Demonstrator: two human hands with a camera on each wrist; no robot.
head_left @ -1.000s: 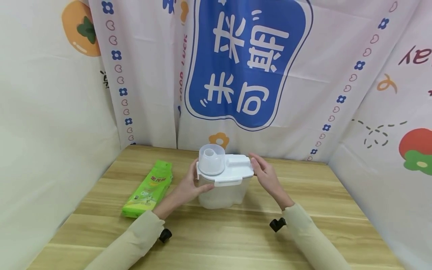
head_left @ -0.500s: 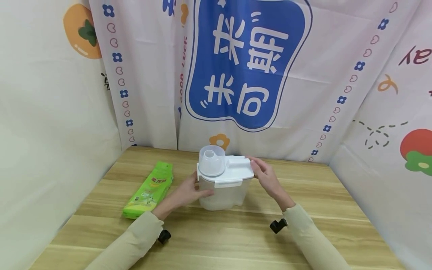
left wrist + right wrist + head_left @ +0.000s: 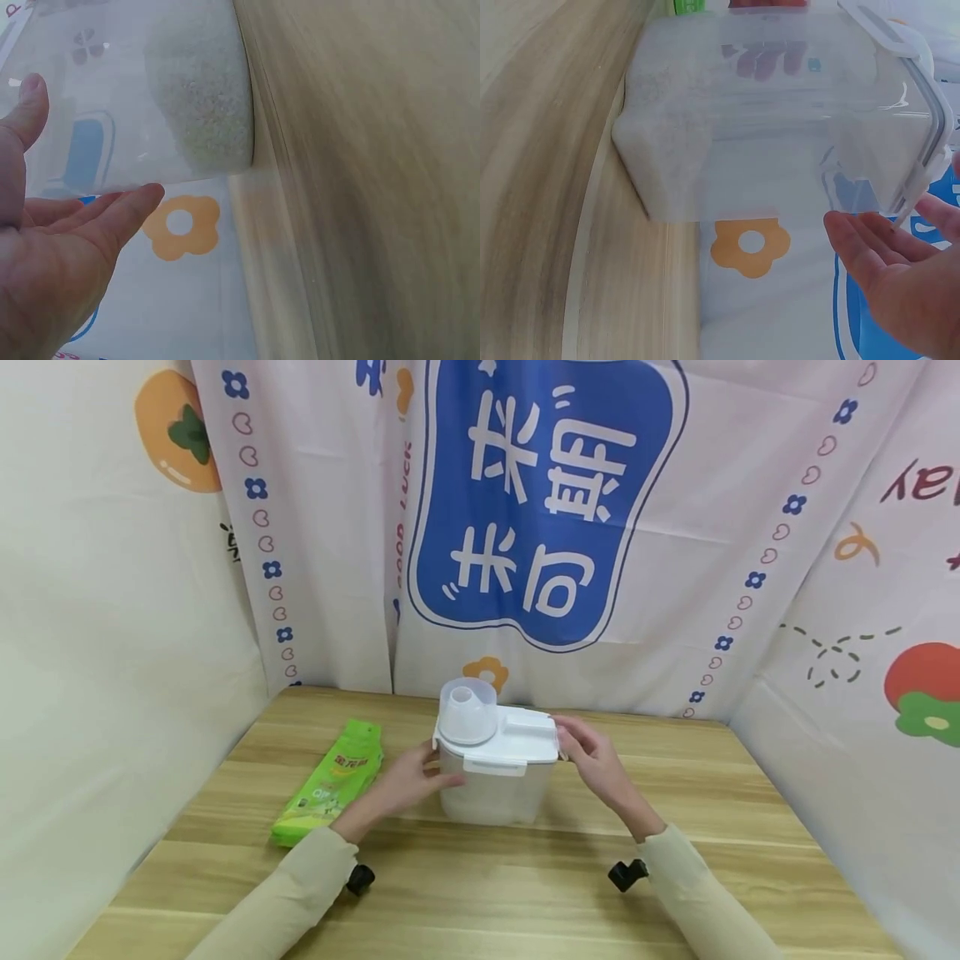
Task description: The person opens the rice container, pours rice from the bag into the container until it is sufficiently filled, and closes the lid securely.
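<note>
A clear plastic grain storage container (image 3: 491, 793) with a white lid (image 3: 517, 739) stands upright on the table, pale rice-like grains (image 3: 214, 105) in its lower part. A translucent measuring cup (image 3: 468, 714) sits upside down on the lid's left side. My left hand (image 3: 405, 783) holds the container's left end, thumb at the front and fingers round the side. My right hand (image 3: 596, 764) is at the lid's right end, fingers and thumb about the side clip (image 3: 915, 191), which sticks out from the wall. The front clip (image 3: 495, 767) lies against the body.
A green packet (image 3: 330, 785) with printed lettering lies on the wooden table (image 3: 510, 893), left of the container and close to my left forearm. Printed cloth (image 3: 337, 568) hangs behind the table and along both sides.
The right side clip now shows swung outward under my right fingers. My left thumb has slid down from the lid edge onto the container's body. The container has turned slightly.
</note>
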